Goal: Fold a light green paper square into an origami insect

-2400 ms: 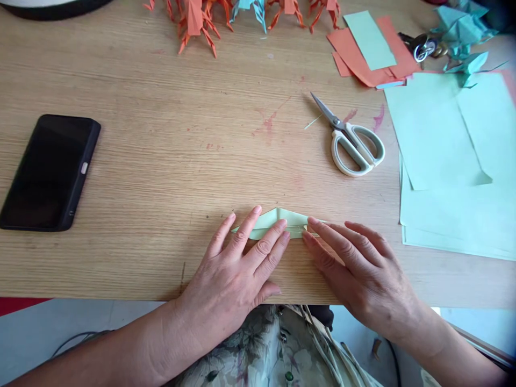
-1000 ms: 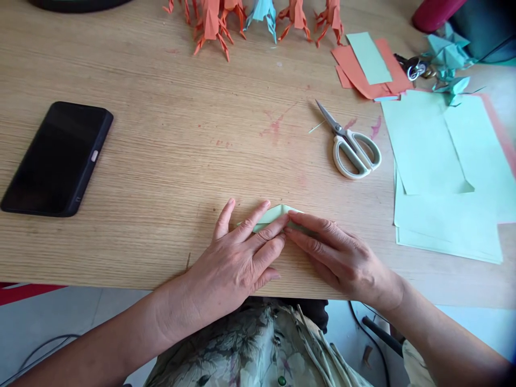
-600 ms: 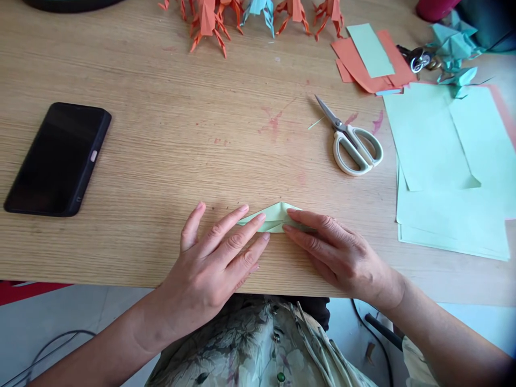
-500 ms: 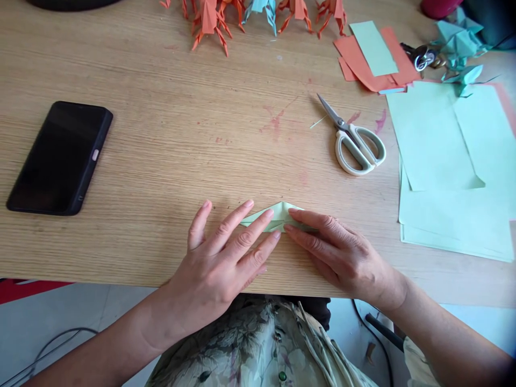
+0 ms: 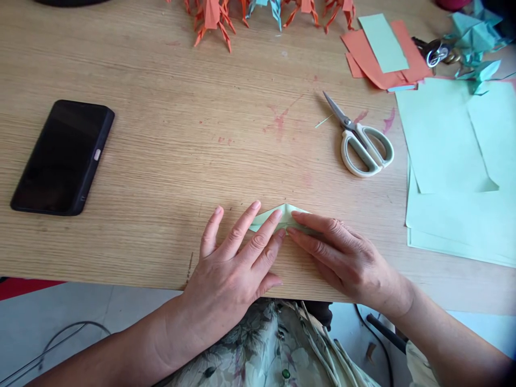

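Left hand (image 5: pixel 236 263): slid nearer right hand (image 5: pixel 350 255); spread flat, gripping nothing
Right hand: half-curled; can't tell if pinching
Folded paper (image 5: pixel 286 216): creased, low-peaked, under fingertips on grainy table (image 5: pixel 161 161); right end hidden

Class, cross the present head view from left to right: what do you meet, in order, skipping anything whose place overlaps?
Black smartphone → left hand → white-handled scissors → pale green paper sheets.

Right of the scissors (image 5: pixel 367 140), green sheets (image 5: pixel 447 145) were cut off by the view's edge; below-left, folded paper (image 5: pixel 286 214) was partly hidden by left hand (image 5: pixel 237 263) and right hand (image 5: pixel 342 252).
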Demonstrator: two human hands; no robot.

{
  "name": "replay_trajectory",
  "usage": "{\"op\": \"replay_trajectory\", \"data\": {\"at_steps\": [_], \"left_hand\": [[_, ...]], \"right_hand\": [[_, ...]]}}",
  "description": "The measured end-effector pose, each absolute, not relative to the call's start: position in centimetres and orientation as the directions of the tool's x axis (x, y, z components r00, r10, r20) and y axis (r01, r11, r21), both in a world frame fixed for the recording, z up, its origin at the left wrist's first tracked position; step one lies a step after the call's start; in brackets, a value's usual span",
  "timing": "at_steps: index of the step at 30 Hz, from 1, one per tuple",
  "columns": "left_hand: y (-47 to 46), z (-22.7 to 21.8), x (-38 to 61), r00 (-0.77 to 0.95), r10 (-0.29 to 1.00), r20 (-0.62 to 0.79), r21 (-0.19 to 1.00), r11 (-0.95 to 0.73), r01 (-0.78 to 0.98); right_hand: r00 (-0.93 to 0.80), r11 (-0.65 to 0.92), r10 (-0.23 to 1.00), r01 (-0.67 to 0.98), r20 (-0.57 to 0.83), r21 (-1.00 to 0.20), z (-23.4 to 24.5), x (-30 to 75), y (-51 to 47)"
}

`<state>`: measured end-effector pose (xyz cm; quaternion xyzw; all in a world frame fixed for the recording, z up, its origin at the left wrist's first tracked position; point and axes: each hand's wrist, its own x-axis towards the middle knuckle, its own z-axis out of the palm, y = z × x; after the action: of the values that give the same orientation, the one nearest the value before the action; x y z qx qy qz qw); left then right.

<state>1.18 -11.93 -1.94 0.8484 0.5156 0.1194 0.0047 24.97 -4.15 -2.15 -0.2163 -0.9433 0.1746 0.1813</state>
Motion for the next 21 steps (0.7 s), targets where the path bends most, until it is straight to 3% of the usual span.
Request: {"op": "replay_trajectory", "data": {"at_steps": [8, 21], "left_hand": [[-12.6, -1.9, 0.5, 0.399, 0.913, 0.086, 0.193, -0.408, 0.892], [-13.1, -2.2, -0.3, 0.374, 0.923, 0.092, 0.189, -0.385, 0.903]], "right_hand": [[-0.830, 0.834, 0.490, 0.357, 0.266, -0.421, -2.0, 24.8, -4.3], [-0.823, 0.846, 0.484, 0.353, 0.298, -0.399, -1.9, 24.6, -4.3]]}}
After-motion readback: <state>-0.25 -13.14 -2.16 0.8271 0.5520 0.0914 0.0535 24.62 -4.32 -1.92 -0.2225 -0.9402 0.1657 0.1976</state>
